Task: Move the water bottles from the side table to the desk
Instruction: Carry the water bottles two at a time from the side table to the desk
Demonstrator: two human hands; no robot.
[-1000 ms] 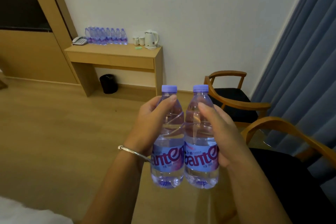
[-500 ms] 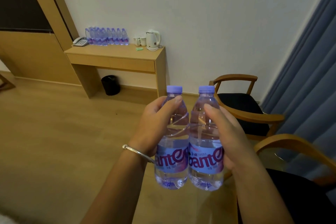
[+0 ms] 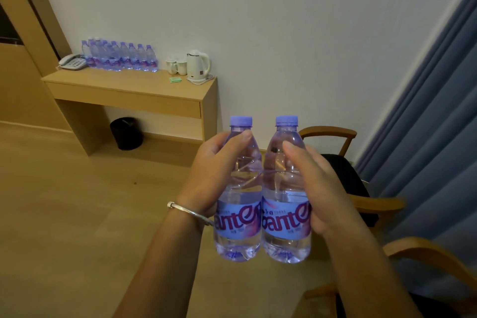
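— Wood floor (image 3: 77,214) fills the whole left side of the room, wide and bare. What is at the far wall?

— A tabletop (image 3: 124,82) sticks out from the white wall. A row of water bottles (image 3: 121,58) stands along its back edge, touching the wall. A phone (image 3: 72,61) sits at the left end, and two cups (image 3: 176,66) and a kettle (image 3: 197,66) sit near the right end. The front half of it is bare wood. A black bin (image 3: 126,133) stands on the floor under it.

— Where are the two bottles?

— Up in the air, side by side and touching, both upright. The left hand (image 3: 211,175) has its grip wrapped round the left bottle (image 3: 238,214). The right hand (image 3: 317,188) has its grip wrapped round the right bottle (image 3: 286,217).

— What is on the right?

— Two wooden chairs. The far chair (image 3: 335,137) is just behind the right hand, and the near chair (image 3: 426,253) is by the right arm. A blue curtain (image 3: 426,137) hangs behind them.
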